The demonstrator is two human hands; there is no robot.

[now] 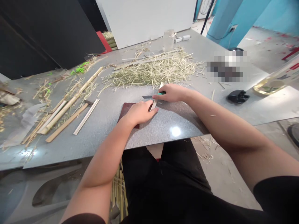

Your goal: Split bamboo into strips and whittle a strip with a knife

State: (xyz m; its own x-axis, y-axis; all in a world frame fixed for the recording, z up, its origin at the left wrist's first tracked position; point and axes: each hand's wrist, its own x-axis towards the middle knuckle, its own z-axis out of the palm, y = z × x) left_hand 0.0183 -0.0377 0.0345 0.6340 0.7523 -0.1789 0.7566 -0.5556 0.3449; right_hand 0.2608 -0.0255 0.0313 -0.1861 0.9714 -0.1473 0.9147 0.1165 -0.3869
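Observation:
My right hand (173,92) is closed round a small knife (147,97), its dark blade pointing left and a bit of green handle showing. Between both hands runs a pale flat strip (154,104), which looks like split bamboo, slanting away from me. My left hand (142,112) grips the near part of this strip, fingers and thumb on either side. The blade lies across the strip or just beside it; I cannot tell whether it cuts in. Under my left hand and wrist rests a dark red-brown flat piece (126,109), partly covered.
Beyond my hands spreads a heap of thin shavings (154,70). To the left lie a bamboo pole (74,99), a hammer (67,122) and a whitish strip (86,116). A clear cup (168,40) stands behind the heap. A black object (238,97) sits at right.

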